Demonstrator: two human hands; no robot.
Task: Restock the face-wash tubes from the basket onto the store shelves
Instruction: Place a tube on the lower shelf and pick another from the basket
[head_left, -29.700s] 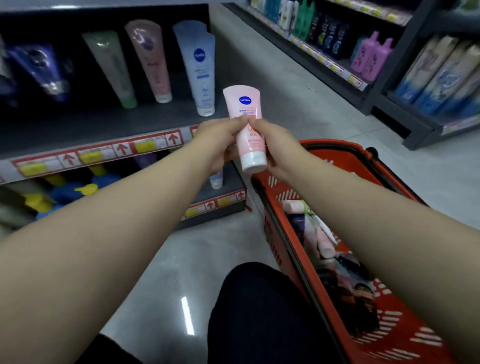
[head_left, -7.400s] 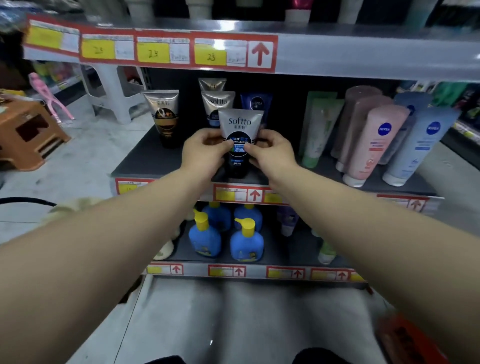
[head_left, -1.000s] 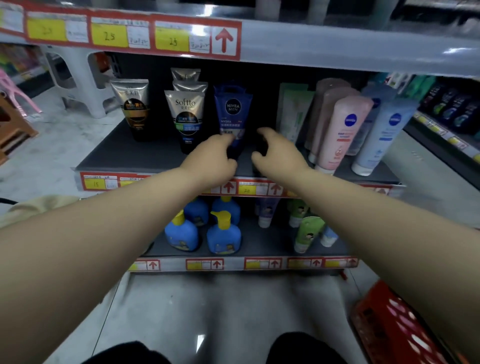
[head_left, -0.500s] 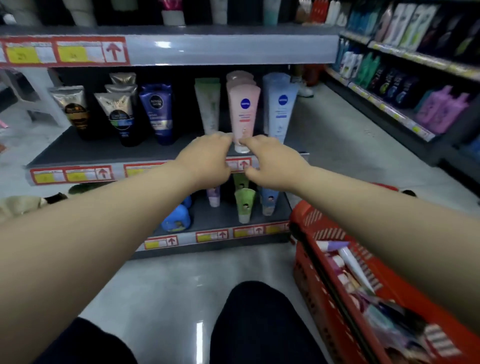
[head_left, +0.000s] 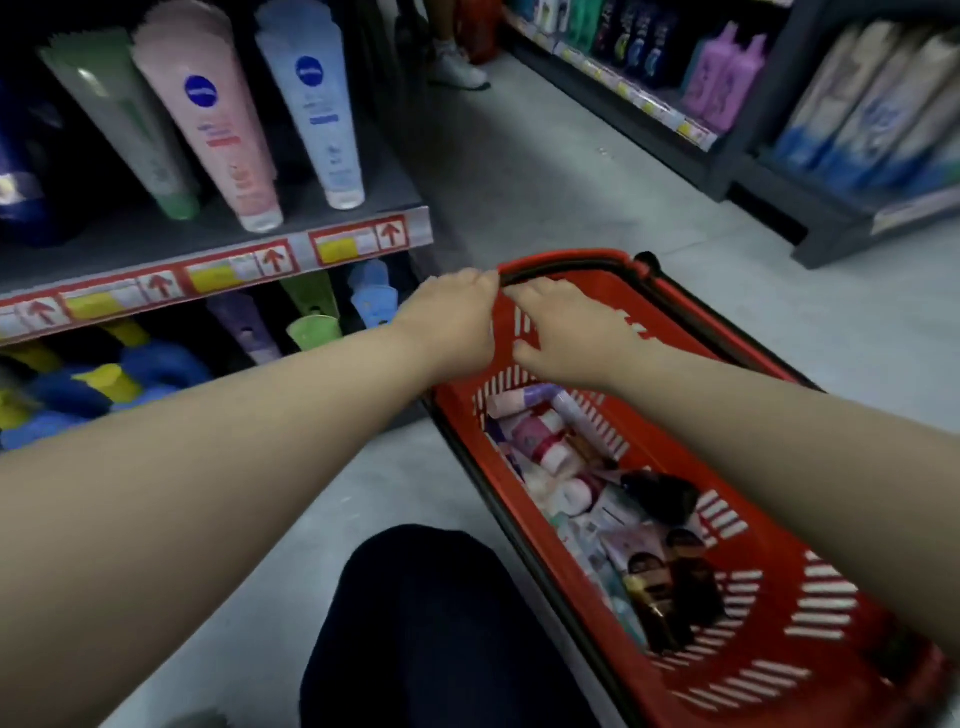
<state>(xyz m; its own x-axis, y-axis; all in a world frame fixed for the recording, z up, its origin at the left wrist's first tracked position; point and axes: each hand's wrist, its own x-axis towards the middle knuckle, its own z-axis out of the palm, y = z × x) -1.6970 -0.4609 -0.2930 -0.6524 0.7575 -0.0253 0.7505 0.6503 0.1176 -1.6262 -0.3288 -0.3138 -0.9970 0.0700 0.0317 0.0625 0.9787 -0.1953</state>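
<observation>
- Lying jumbled in the red basket (head_left: 810, 613), the face-wash tubes (head_left: 587, 499) cover its bottom from far end to near end
- both hands hover over the far end, above the heap, touching no tube
- left hand (head_left: 457, 322) loose, empty, fingertips at the far rim; contact unclear
- right hand (head_left: 566, 332) fingers spread, empty, just beside the left
- basket on the floor (head_left: 571, 171), just right of the shelf (head_left: 208, 270) corner; bare floor beyond it
- pink tube (head_left: 218, 119) stands cap-down near the shelf's front edge
</observation>
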